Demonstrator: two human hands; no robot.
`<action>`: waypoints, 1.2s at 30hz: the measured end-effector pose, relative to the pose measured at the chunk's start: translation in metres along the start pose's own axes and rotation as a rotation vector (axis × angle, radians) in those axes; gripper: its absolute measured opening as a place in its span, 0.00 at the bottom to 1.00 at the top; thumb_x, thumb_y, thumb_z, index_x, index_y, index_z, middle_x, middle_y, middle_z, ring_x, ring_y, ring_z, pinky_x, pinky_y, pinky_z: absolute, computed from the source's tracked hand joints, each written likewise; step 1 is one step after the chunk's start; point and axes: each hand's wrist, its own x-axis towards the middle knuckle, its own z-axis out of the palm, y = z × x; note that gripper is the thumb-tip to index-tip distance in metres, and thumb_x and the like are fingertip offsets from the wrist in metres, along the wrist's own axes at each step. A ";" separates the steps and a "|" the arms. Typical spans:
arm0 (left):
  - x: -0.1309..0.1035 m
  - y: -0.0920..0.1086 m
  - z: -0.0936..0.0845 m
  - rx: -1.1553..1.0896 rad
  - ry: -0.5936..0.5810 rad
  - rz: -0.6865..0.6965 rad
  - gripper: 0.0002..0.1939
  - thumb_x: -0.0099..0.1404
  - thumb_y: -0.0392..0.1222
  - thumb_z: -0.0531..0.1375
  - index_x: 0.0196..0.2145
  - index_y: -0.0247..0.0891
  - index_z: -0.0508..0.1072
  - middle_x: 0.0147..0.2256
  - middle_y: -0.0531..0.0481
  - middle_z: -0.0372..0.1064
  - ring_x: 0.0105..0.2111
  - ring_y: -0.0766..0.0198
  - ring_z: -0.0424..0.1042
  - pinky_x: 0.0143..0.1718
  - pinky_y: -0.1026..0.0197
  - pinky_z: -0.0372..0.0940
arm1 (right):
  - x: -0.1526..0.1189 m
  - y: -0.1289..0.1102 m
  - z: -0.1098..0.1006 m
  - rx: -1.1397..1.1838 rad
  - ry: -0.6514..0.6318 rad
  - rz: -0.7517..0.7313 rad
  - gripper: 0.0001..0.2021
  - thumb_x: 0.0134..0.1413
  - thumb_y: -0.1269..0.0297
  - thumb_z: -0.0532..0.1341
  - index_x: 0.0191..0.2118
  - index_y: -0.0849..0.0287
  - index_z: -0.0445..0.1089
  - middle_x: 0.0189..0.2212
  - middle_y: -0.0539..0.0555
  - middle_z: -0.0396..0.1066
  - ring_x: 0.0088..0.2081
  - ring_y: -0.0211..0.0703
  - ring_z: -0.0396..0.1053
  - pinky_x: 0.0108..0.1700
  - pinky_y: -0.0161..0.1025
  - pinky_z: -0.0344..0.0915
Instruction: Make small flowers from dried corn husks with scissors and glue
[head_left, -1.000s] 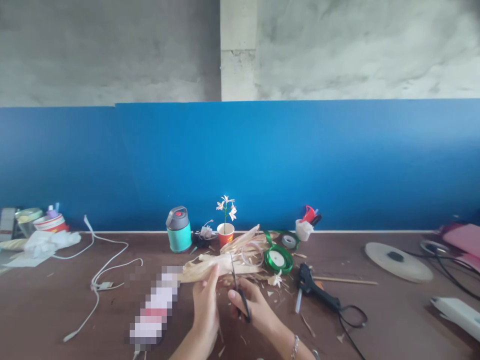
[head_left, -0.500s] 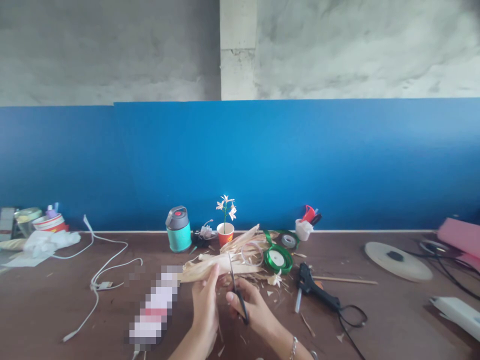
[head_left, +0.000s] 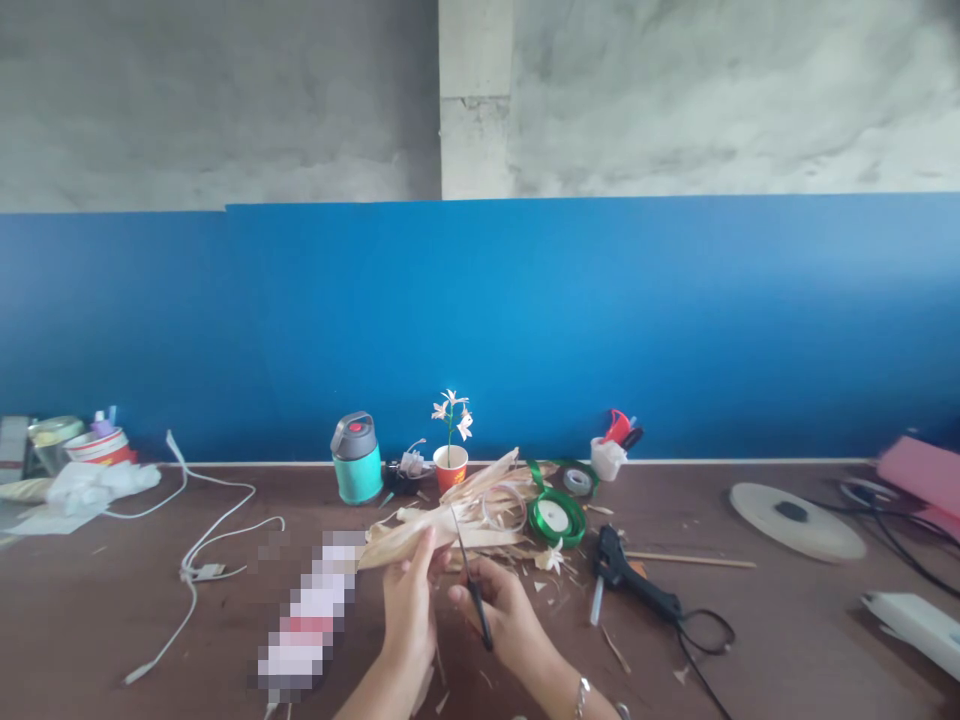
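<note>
My left hand [head_left: 409,605] is closed, its thumb pressed near a pale dried corn husk [head_left: 394,542] that seems pinched in it. Other fingers are partly hidden. In my right hand [head_left: 506,612] is a pair of scissors [head_left: 478,605] with dark handles, the blades pointing up and away beside the left fingertips. Behind both hands lies a heap of dried husks [head_left: 491,485] with a clear ring [head_left: 504,508] on it. A small white flower [head_left: 551,556] lies right of the heap, close to a green ribbon spool [head_left: 556,517].
A paper cup [head_left: 451,467] holding a flower stem and a teal flask [head_left: 357,465] stand at the back. Right of my hands lie a glue gun [head_left: 637,580] and a wooden stick [head_left: 697,561]. White cables [head_left: 196,545] run along the left. Husk scraps litter the table.
The scissors and my right hand have shifted slightly left. The husk by my left hand has dipped a little. Everything else stays in place.
</note>
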 end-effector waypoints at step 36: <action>-0.017 0.016 0.011 0.086 -0.353 -0.060 0.10 0.46 0.41 0.69 0.25 0.33 0.76 0.25 0.46 0.76 0.22 0.60 0.74 0.27 0.60 0.67 | 0.004 -0.023 -0.007 0.327 0.156 0.211 0.21 0.46 0.44 0.60 0.30 0.60 0.65 0.15 0.47 0.65 0.15 0.32 0.58 0.16 0.28 0.52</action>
